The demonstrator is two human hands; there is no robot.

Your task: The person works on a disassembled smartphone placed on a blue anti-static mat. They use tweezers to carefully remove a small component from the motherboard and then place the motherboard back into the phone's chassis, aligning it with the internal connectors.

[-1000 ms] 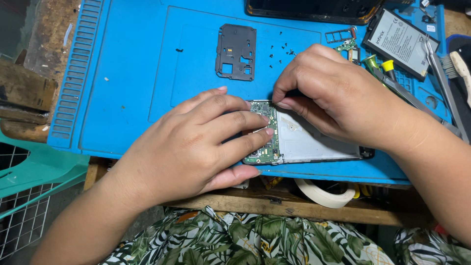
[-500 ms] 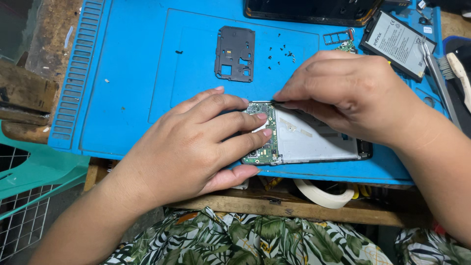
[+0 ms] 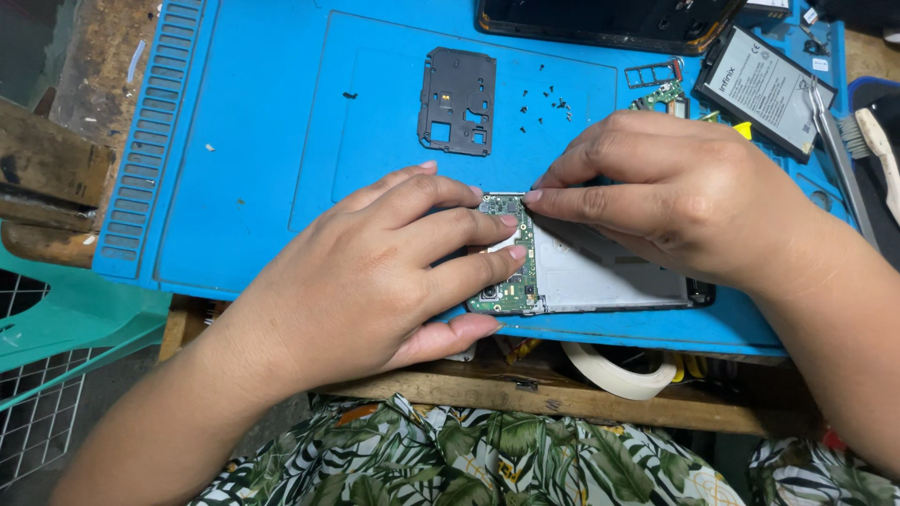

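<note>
An opened phone [image 3: 600, 276] lies flat on its face at the near edge of the blue mat [image 3: 281, 187], long side running left to right, its back cover off. At its left end sits a green circuit board [image 3: 511, 281] studded with small components. The rest is a pale grey inner frame, partly hidden under the hands.

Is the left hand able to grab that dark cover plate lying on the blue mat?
Probably yes. The dark cover plate lies bare on the blue mat, just beyond the left hand, with nothing between them.
</note>
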